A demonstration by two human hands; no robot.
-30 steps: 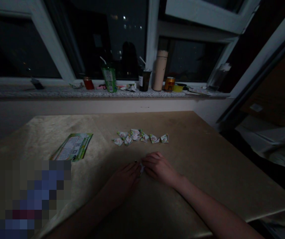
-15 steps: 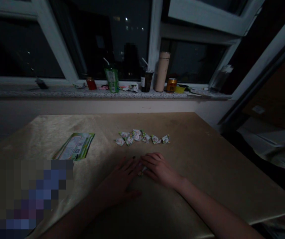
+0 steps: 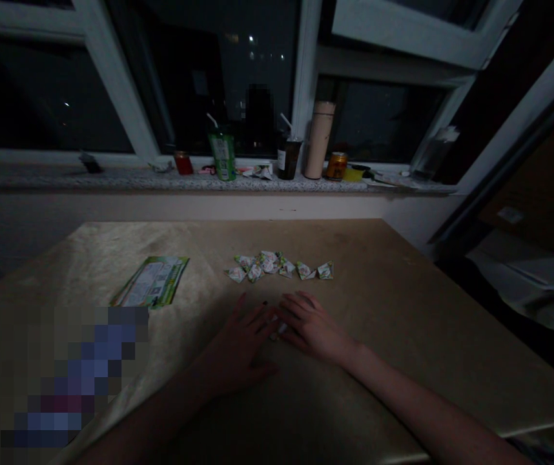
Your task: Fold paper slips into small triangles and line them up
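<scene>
Both my hands rest low over the gold-brown tabletop, fingertips almost meeting. My left hand (image 3: 243,342) lies palm down with its fingers spread and the thumb stretched out. Opposite it, my right hand (image 3: 318,326) has its fingers fanned and slightly bent. Between them sits a small white-and-green wrapped piece (image 3: 274,336), partly covered by the right fingers; it looks like a wrapped sweet. Further back, several similar wrapped pieces (image 3: 270,262) lie in a loose row with pointed corners. Dim light hides how firmly the fingers touch the small piece.
A flat green-and-white packet (image 3: 153,282) lies at the table's left, above a blurred-out blue patch. Along the window sill (image 3: 252,185) stand a green drink pack with a straw (image 3: 223,155), a dark cup (image 3: 287,158), a pink flask (image 3: 319,139) and an orange can (image 3: 336,166).
The whole view has shifted slightly, so the scene sits a little further right. My hands keep nearly the same pose around the small wrapped piece.
</scene>
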